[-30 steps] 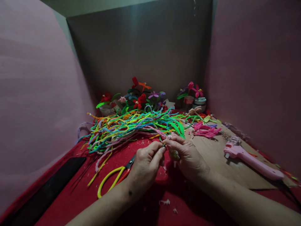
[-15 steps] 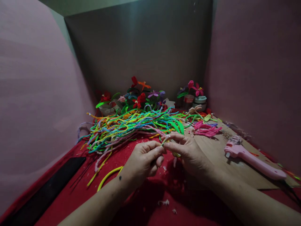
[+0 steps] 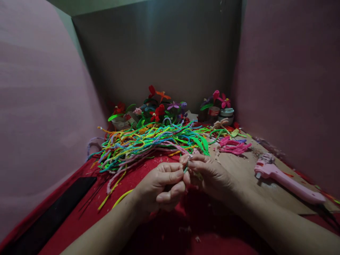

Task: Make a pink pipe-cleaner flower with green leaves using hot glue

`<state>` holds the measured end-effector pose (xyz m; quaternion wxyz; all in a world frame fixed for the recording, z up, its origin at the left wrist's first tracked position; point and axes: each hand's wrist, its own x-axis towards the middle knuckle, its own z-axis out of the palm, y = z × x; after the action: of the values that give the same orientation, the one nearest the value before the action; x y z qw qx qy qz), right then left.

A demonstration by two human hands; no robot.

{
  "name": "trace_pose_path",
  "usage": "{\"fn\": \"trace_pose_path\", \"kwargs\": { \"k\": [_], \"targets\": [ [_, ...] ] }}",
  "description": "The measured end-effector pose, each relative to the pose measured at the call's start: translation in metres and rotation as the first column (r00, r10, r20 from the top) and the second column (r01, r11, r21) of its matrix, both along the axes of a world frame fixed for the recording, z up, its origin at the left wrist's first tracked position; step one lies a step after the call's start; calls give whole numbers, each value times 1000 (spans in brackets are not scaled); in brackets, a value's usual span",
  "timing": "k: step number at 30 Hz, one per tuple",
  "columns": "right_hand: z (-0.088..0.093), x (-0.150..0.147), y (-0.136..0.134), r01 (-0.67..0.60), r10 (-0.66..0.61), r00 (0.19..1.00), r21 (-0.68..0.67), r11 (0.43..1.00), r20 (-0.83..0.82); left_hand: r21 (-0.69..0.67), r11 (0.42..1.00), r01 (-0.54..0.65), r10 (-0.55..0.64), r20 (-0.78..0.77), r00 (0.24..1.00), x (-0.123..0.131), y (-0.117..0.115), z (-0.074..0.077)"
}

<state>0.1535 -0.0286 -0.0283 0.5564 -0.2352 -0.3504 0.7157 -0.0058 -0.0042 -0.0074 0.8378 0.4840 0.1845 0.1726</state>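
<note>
Between both hands is a short green pipe cleaner (image 3: pixel 186 169) with a whitish tip; most of it is hidden by fingers. My left hand (image 3: pixel 164 184) pinches its lower part between thumb and forefinger, the other fingers curled. My right hand (image 3: pixel 214 175) closes on it from the other side, and the fingertips of the two hands meet. Something pale pink and yellowish shows around the right fingers, too covered to make out. Just beyond the hands lies a heap of colourful pipe cleaners (image 3: pixel 148 141).
Pipe-cleaner flowers (image 3: pixel 159 111) stand at the back beside a lidded jar (image 3: pixel 226 113). On the right, a pink glue gun (image 3: pixel 289 180) and pink pipe-cleaner pieces (image 3: pixel 235 146) lie on cardboard (image 3: pixel 231 164). A flat black object (image 3: pixel 55 212) lies left on the red cloth (image 3: pixel 106 226).
My hands have drawn closer together, and the right fingers have curled in around the green pipe cleaner. It now points more upright. My left forearm covers more of the yellow pipe cleaner.
</note>
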Motion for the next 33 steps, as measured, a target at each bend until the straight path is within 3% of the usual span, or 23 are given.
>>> {"fn": "trace_pose_path", "kwargs": {
  "k": [3, 6, 8, 10, 17, 24, 27, 30, 33],
  "targets": [
    [-2, -2, 1, 82, -83, 996, -15, 996, -34, 195, 966, -168, 191, -104, 976, 6, -7, 2],
    [-3, -4, 1, 151, -150, 989, -37, 988, 15, 470, 820, -327, 443, -161, 882, 11, -14, 5],
    [-3, -5, 0, 154, -153, 987, -24, 988, 46, 547, 762, -347, 506, -169, 846, 13, -17, 6],
    [-2, -4, -3, 143, -143, 988, 14, 990, 64, 545, 765, -343, 503, -173, 847, 12, -16, 7],
    [3, -1, -5, 112, -134, 980, 151, 982, 147, 324, 889, -323, 377, -121, 918, 9, -12, 5],
    [-5, -4, -1, 19, -18, 999, -19, 1000, 40, 86, 974, -208, 204, 60, 977, 9, -2, -9],
    [-7, -5, -1, 36, -36, 998, 12, 999, 50, 108, 978, -178, 173, 51, 984, 9, 0, -10],
    [-8, -4, 0, 102, -105, 993, 60, 993, 56, 216, 954, -208, 220, -31, 975, 10, -4, -6],
    [-9, -3, 0, 152, -158, 986, 99, 983, 54, 426, 848, -314, 389, -99, 916, 13, -11, -1]
  ]
}}
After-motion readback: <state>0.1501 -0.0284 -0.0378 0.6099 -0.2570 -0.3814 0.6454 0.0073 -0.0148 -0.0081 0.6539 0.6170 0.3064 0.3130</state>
